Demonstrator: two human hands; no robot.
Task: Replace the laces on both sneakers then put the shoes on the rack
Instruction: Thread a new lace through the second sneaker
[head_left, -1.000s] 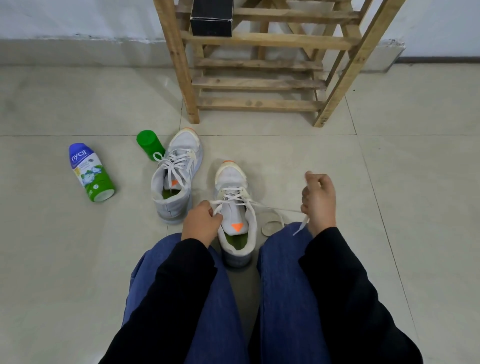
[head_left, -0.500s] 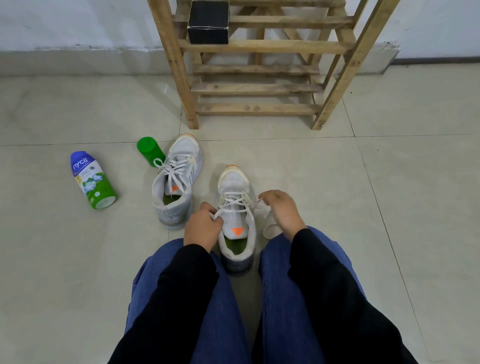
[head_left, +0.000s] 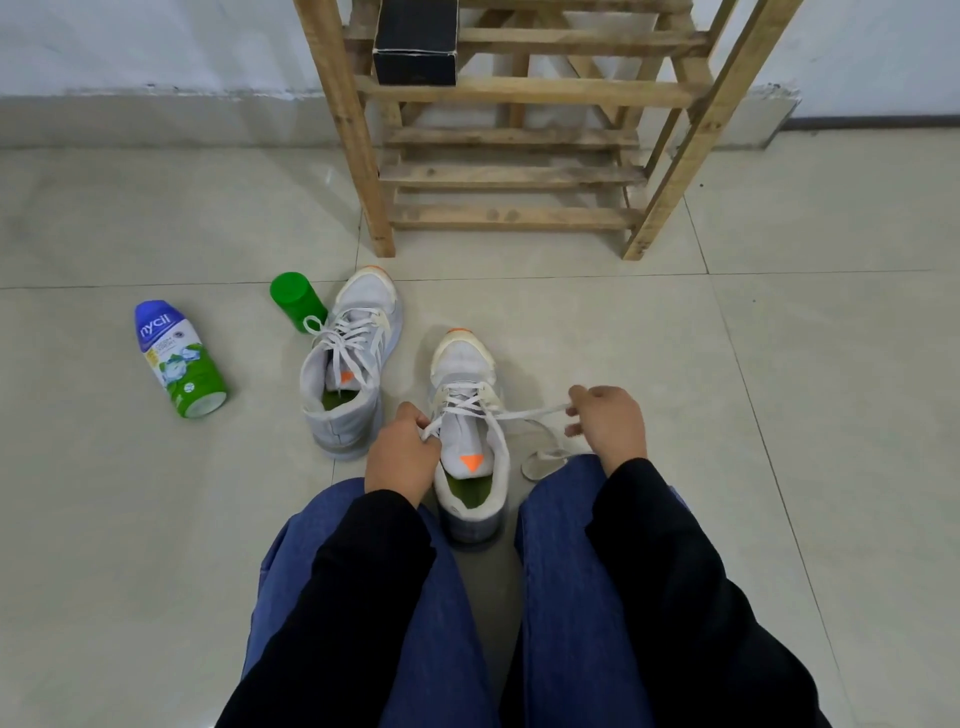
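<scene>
Two white sneakers with orange tongue marks stand on the tiled floor. The left sneaker (head_left: 349, 374) is laced and stands apart. The right sneaker (head_left: 467, 415) sits between my knees, heel toward me. My left hand (head_left: 401, 452) pinches one end of its white lace (head_left: 524, 414) beside the tongue. My right hand (head_left: 608, 423) pinches the other end and holds it stretched out to the shoe's right. A loose loop of lace (head_left: 543, 462) lies on the floor by my right knee. The wooden rack (head_left: 519, 171) stands beyond the shoes.
A green and blue bottle (head_left: 179, 358) lies on its side at the left. A green cap (head_left: 296, 301) stands next to the left sneaker's toe. A black box (head_left: 415, 44) sits on an upper rack shelf. A white wall runs behind.
My right hand went in to the sneaker's eyelets, then moved back out to the right with the lace end, drawing it taut. My left hand stayed at the tongue.
</scene>
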